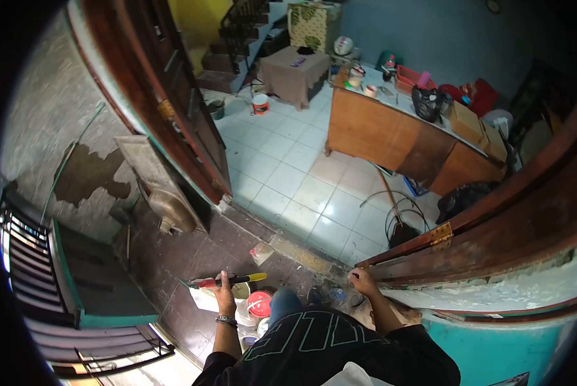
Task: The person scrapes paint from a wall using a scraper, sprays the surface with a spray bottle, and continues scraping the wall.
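As I looked down by the doorway, barred metalwork (32,251) filled the far left, below a rough wall (40,122) with a bare brown patch. Next along, a board (139,154) leaned at a slant, presumably parked there to leave the threshold (304,255) free to step over. The left door (172,77) stood swung inward, giving a full view of the tiled room. Lower down, my left hand (224,298) was closed firmly around the tool (239,280), gripped near mid-length, likely for balance; its yellow end pointed right, a red part showed left of my fist, and the working tip was too small to make out. A red-topped container (259,303) sat just beside that hand, close to my leg, a handy spot by my judgement; contents unclear. Beyond the threshold, a wooden desk (381,132) carried a red tray (407,78), a black bag (428,103) and a carton (465,122), perhaps lifted there off the floor. Farther right, my right hand (363,282) had its fingers curled close to the end of the right door (494,222), maybe for steadiness; whether it grasped the wood, pinched something small or merely rested, I couldn't tell.
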Available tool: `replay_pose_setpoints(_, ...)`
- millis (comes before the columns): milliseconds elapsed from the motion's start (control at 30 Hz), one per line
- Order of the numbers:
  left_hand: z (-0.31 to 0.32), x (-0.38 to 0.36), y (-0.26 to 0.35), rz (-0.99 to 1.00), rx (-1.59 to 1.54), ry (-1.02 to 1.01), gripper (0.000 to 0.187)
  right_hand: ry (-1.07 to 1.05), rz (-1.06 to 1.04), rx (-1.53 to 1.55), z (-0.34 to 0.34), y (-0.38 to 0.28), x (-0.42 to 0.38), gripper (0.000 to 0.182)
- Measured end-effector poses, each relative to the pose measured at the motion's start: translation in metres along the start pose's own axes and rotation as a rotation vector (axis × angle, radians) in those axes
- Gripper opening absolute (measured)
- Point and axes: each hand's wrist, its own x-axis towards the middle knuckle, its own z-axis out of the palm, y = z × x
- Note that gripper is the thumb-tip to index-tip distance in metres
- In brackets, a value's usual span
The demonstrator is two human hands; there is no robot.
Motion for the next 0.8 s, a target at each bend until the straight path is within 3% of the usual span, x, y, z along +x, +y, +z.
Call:
replay_pose_setpoints(100, 0.004, 0.024, -0.02, -0.044, 0.087, 0.122, 0.033, -0.066, 0.083, 0.131, 0.01, 0.016, 0.01, 0.024)
replay_pose_setpoints(133, 0.002, 0.033, -0.027, -0.059, 0.105, 0.114, 0.032, -0.205, 0.184, 0.098, 0.011, 0.023, 0.019, 0.023)
replay_pose_setpoints(200, -0.001, 0.057, -0.044, -0.061, 0.16, 0.122, 0.032, -0.183, 0.18, 0.084, 0.021, 0.028, 0.029, 0.024)
replay_pose_setpoints(300, 0.0, 0.1, -0.07, -0.042, 0.175, 0.151, 0.034, -0.311, 0.478, 0.08, 0.01, -0.006, 0.066, 0.028)
replay_pose_setpoints(367, 0.007, 0.137, -0.075, -0.121, 0.253, 0.19, 0.035, -0.268, 0.455, -0.012, 0.012, 0.004, 0.105, 0.029)
replay_pose_setpoints(500, 0.04, 0.222, -0.05, -0.094, 0.295, 0.122, 0.037, -0.18, 0.368, -0.178, -0.007, -0.004, 0.196, 0.027)
replay_pose_setpoints(533, 0.047, 0.243, -0.042, -0.073, 0.28, 0.07, 0.037, -0.167, 0.427, -0.042, -0.009, 0.008, 0.223, 0.024)
replay_pose_setpoints(633, 0.067, 0.298, -0.03, -0.078, 0.288, -0.029, 0.036, 0.039, 0.291, -0.032, -0.029, -0.018, 0.287, 0.027)
replay_pose_setpoints(800, 0.093, 0.369, -0.02, -0.144, 0.379, -0.043, 0.029, 0.042, 0.335, -0.054, -0.043, -0.023, 0.349, 0.027)
